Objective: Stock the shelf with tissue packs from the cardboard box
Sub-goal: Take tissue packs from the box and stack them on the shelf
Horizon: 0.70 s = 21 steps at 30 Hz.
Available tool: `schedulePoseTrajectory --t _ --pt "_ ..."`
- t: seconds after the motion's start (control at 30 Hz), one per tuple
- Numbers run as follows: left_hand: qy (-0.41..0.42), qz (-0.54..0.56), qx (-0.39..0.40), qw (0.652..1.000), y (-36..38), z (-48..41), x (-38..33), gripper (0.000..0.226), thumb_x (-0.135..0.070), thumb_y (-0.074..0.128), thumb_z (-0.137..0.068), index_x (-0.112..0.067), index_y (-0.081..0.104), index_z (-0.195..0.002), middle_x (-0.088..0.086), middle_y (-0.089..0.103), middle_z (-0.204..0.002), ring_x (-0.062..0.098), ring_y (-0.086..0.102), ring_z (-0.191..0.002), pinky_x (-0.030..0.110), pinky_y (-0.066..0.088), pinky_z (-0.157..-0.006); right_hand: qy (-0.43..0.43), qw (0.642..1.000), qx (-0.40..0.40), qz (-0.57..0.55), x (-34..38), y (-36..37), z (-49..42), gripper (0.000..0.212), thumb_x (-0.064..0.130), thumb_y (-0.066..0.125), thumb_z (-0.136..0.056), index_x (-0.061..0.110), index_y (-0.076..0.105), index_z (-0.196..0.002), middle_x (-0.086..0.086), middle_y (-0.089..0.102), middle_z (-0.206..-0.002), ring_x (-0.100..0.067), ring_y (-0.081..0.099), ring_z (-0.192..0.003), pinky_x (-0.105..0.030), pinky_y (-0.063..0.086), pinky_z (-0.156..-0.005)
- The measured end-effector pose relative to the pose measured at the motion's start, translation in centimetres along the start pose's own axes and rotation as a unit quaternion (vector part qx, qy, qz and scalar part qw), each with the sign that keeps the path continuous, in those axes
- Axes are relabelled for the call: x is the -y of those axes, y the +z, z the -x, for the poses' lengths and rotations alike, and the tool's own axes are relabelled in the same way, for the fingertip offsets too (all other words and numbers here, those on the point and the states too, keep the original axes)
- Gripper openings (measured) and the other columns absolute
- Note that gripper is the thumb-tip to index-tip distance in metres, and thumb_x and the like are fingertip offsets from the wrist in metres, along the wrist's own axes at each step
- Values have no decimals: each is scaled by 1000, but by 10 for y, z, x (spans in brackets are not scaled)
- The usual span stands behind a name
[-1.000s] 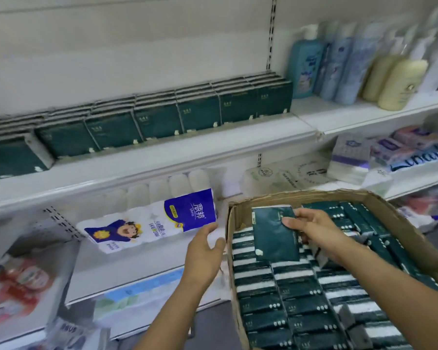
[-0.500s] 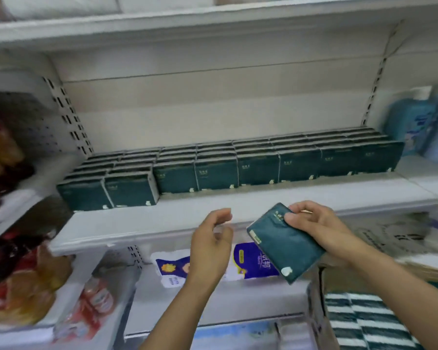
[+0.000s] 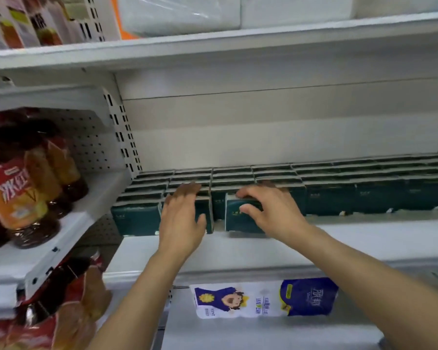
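White metal shop shelving fills the view, with a pale back panel and a slotted upright at the left. Half a second ago the right hand held the pack in the air in front of the shelf [image 3: 352, 236]; now the pack [image 3: 235, 221] stands upright on the board, at the front of the row [image 3: 377, 198], just beside the next one to its left. The right hand [image 3: 271, 210] has its fingers curled over the pack's top edge and its thumb on the front face, so it grips the pack and has not let go. The left hand [image 3: 182, 223], which was loosely curled in the air, lies flat with straight fingers against the neighbour [image 3: 204, 210], seemingly steadying it. I judge this one placement almost done; the box is out of view (it was still well filled a second ago), so much stocking remains.

The packs are small flat blocks in dark green film with a slight sheen, pale along the top edges, soft enough to give under a squeeze. The board is smooth painted metal. Glossy red and orange bags [image 3: 15, 193] crowd the bay at the left, and a wrapped bundle of rolls [image 3: 263, 299] lies on the level below.
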<state>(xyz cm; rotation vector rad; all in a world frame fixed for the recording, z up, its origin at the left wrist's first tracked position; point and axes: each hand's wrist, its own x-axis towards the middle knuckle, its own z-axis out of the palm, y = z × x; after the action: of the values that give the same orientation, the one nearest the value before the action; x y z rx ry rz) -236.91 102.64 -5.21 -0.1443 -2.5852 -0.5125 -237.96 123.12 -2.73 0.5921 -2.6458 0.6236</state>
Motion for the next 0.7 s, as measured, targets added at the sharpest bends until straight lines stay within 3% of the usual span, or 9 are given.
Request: schedulePoseTrajectory --t 0.07,0.17,0.37,0.53,0.7 --pt "29 -64 42 997 1 -9 11 71 -19 61 -89 -21 25 -150 0 19 -159 18 13 -147 35 4 -120 -32 997 15 63 -1 19 -6 30 31 55 -96 32 59 -126 10 61 -126 -18 46 -123 -43 36 -100" --pt "57 -109 83 989 4 -18 24 77 -22 59 -91 -21 15 -154 -2 7 -162 15 2 -149 31 -7 -118 -54 992 24 115 -11 37 -4 47 28 62 -90 28 53 -135 7 47 -143 -21 33 -136 -45 28 -110" --pt "44 -70 99 992 11 -23 36 73 -19 56 -93 -21 16 -154 -2 13 -162 15 12 -148 26 7 -118 -33 999 12 42 -18 51 -19 52 15 64 -88 27 52 -137 9 34 -153 -16 22 -144 -36 32 -114" --pt "40 -60 89 993 11 -24 35 71 -17 56 -91 -21 21 -153 -1 19 -160 16 16 -147 26 9 -118 -63 997 -17 42 -15 66 -27 49 14 68 -87 21 56 -134 5 43 -149 -16 30 -143 -36 32 -113" --pt "41 -66 93 993 9 -23 33 70 -16 56 -91 -19 22 -152 1 21 -159 18 18 -146 28 10 -118 -81 995 -21 56 -17 68 -28 51 14 68 -86 19 55 -136 2 40 -152 -18 28 -144 -38 27 -117"
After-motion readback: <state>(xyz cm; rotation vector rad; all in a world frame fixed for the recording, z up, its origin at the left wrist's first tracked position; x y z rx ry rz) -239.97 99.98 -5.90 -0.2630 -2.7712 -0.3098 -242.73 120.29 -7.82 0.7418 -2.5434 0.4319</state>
